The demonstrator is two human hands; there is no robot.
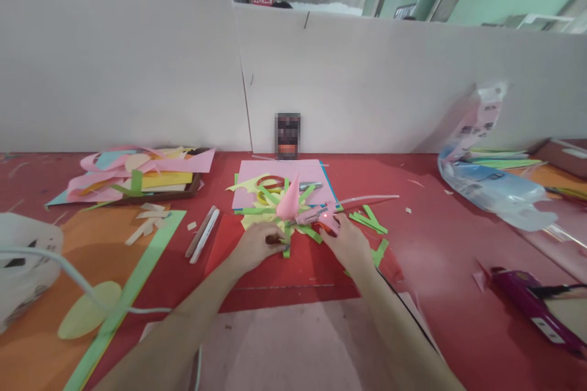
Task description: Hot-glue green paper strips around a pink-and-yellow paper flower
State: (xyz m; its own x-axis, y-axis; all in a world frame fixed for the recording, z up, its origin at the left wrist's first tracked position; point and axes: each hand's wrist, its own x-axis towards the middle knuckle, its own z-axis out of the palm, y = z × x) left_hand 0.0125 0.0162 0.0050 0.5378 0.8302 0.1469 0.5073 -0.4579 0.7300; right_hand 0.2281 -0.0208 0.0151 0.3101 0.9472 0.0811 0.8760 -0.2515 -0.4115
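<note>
A pink paper cone [288, 200] stands upright in the middle, with green paper strips [310, 233] and pale yellow paper spreading out around its base. My right hand [346, 241] is wrapped round a pink hot glue gun [324, 215], whose nozzle points left at the foot of the cone. A clear glue stick [373, 198] juts from the gun's back. Just in front of the cone, the closed fingers of my left hand [259, 246] pinch the near green strip [287, 250]; its held part is partly hidden by the fingertips.
Scissors [269, 181] lie on pink sheets behind the cone. Left are two pens [204, 235] and a box of paper scraps [137, 195]. Right are loose green strips [369, 220], a plastic bag [498, 186] and a purple power strip [536, 311]. A white partition [183, 73] closes the back.
</note>
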